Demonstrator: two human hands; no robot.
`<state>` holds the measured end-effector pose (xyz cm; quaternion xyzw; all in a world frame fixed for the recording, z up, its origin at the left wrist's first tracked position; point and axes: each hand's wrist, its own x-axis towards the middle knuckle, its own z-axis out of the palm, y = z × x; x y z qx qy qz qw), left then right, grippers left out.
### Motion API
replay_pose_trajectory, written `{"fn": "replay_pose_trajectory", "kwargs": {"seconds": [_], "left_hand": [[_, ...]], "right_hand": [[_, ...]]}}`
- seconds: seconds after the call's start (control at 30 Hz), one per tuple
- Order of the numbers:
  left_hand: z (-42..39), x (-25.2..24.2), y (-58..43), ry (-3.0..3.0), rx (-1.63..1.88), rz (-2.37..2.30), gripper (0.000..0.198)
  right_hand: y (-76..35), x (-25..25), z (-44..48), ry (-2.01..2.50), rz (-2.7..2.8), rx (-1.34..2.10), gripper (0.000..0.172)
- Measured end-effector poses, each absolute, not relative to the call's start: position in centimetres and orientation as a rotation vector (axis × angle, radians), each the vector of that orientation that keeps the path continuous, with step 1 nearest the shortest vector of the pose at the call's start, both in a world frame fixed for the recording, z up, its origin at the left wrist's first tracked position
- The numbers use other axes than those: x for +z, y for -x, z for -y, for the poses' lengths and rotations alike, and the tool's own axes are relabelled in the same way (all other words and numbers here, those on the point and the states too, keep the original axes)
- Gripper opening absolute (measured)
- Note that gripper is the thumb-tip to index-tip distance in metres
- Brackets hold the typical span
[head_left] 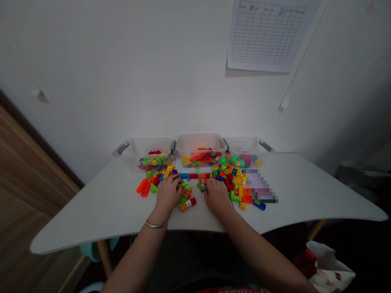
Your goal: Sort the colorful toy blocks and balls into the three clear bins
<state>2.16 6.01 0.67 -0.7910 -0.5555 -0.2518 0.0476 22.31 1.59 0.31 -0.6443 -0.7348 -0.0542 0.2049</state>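
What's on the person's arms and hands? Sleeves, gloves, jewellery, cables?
Both forearms are bare, with no sleeves or gloves on the left hand or the right hand. A thin silver bangle circles the left wrist; nothing shows on the right wrist. No cables or markings are visible.

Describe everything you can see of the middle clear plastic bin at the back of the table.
The middle bin is a clear, rectangular plastic storage box, open at the top with no lid in view. A grey handle sits where it meets the right bin, though which bin owns it is unclear. It stands level at the far edge of the white table, beside the left bin. Inside lies a loose heap of orange, red, yellow and green plastic building bricks.
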Motion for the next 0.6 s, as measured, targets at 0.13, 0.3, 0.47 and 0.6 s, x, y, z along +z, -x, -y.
{"fn": "replay_pose_trajectory", "kwargs": {"seconds": [0.13, 0.3, 0.47, 0.6], "left_hand": [[-6.1, 0.7, -2.2, 2.416, -0.764, 1.689, 0.025], [-6.1, 0.6, -2.1, 2.412, -0.771, 1.689, 0.025], [-6.0, 0.7, -2.0, 2.426, -0.779, 1.68, 0.024], [-6.0, 0.7, -2.0, 2.432, -0.78, 1.686, 0.024]], "right_hand": [[-22.3, 0.2, -1.6, 1.794, 2.046, -0.136, 0.028], [-22.4, 0.0, -1.7, 1.752, 2.017, -0.12, 0.025], [-23.3, 0.7, -2.5, 1.577, 1.779, -0.009, 0.027], [-25.1, 2.9, -4.2, 1.323, 1.613, 0.021, 0.03]]}}
